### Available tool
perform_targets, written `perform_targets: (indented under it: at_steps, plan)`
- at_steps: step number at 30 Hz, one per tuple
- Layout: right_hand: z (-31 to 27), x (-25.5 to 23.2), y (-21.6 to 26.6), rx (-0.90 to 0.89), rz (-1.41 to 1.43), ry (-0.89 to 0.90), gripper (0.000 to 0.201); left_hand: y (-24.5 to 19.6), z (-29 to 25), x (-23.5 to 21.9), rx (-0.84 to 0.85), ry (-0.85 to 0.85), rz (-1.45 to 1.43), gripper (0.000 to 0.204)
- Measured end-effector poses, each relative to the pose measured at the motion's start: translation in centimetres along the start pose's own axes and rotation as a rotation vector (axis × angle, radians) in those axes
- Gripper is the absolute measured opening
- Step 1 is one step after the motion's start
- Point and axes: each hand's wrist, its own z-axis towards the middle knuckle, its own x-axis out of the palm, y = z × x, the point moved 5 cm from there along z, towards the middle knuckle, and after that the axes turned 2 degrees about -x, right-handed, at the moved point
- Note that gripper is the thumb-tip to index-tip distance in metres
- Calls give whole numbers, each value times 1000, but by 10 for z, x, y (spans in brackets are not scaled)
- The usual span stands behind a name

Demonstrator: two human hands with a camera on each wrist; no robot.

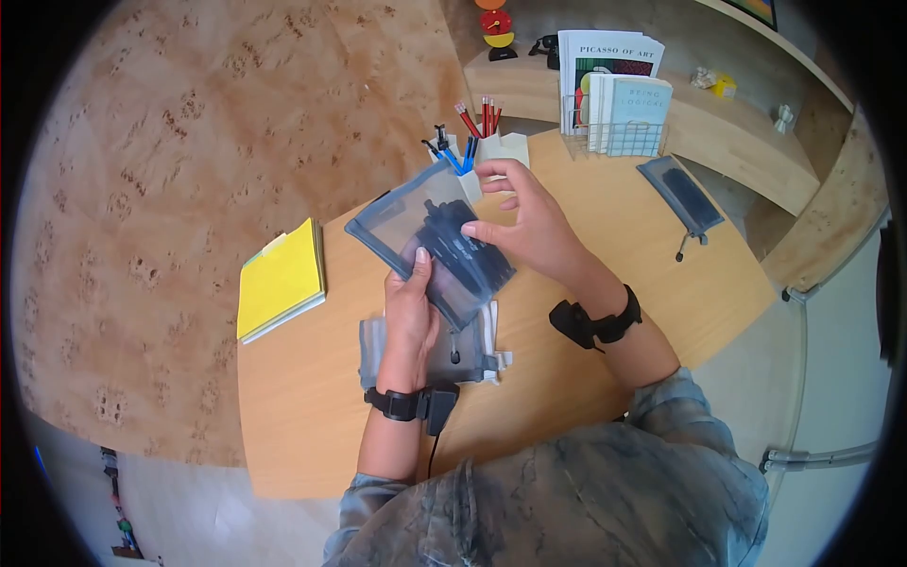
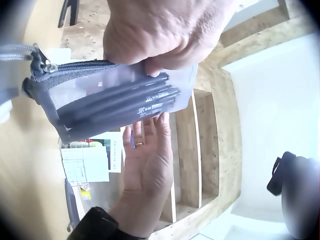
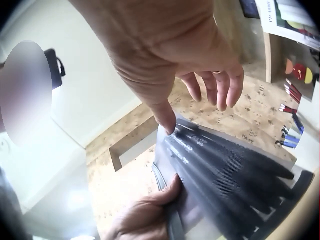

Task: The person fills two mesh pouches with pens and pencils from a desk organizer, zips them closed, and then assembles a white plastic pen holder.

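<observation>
A translucent grey mesh zip pouch (image 1: 389, 219) is raised over the desk, with several black pens (image 1: 463, 248) showing through it. My left hand (image 1: 409, 307) grips the pouch at its near edge, thumb on the front face. Over the pens, the right hand (image 1: 537, 225) has its thumb tip at the pouch's face and its other fingers apart from it, loosely bent. In the left wrist view the zip (image 2: 75, 67) with its metal slider runs along one edge. Beneath the raised pouch lie more pouches (image 1: 376, 352) in a stack, partly hidden by the left hand.
White holders (image 1: 512, 149) with red pencils (image 1: 487, 115) and blue and black pens stand beyond the pouch. A yellow folder (image 1: 281, 282) lies left. Another filled pouch (image 1: 680, 197) lies right, near a wire rack (image 1: 619, 140) of books.
</observation>
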Motion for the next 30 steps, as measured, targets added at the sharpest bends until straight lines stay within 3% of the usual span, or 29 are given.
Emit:
perform_targets:
  at_steps: [2, 7, 9, 11, 15, 17, 18, 20, 21, 23, 26, 29, 30]
  plan:
    - [2, -5, -2, 26, 170, 12, 71, -2, 1, 5, 32, 29, 63, 30]
    - [-9, -51, 48, -446, -159, -484, 75, -11, 0, 5, 114, 99, 150, 36]
    - [-7, -39, 47, -359, -50, -246, 74, -13, -2, 10, 141, 130, 264, 38]
    - [-12, 3, 31, 17, 246, 371, 72, -14, -4, 14, 167, 131, 301, 39]
    - [-1, -3, 22, -76, 491, 209, 71, -31, 3, 19, 246, 88, 207, 41]
    - [11, -22, 5, -58, 540, -39, 71, -37, 6, 2, 205, 31, 135, 41]
    - [9, -6, -2, -46, 542, 84, 72, -42, 3, 10, 221, 2, 98, 42]
    - [-6, 35, -14, -21, 536, 323, 76, -27, 6, 14, 171, -22, 438, 42]
    - [-15, 45, 13, -83, 299, 230, 80, -21, 7, 17, 205, -18, 480, 43]
    - [-13, 41, 13, -7, 419, 263, 84, -25, 7, 25, 235, -29, 404, 44]
    - [10, 1, -18, 19, 622, 14, 83, -58, 3, 26, 199, -49, 71, 43]
    - [3, 27, -18, 147, 772, 110, 79, -33, 6, 23, 186, -52, 521, 43]
    - [-12, 55, -20, 13, 664, 249, 77, -29, 0, 34, 207, -29, 664, 43]
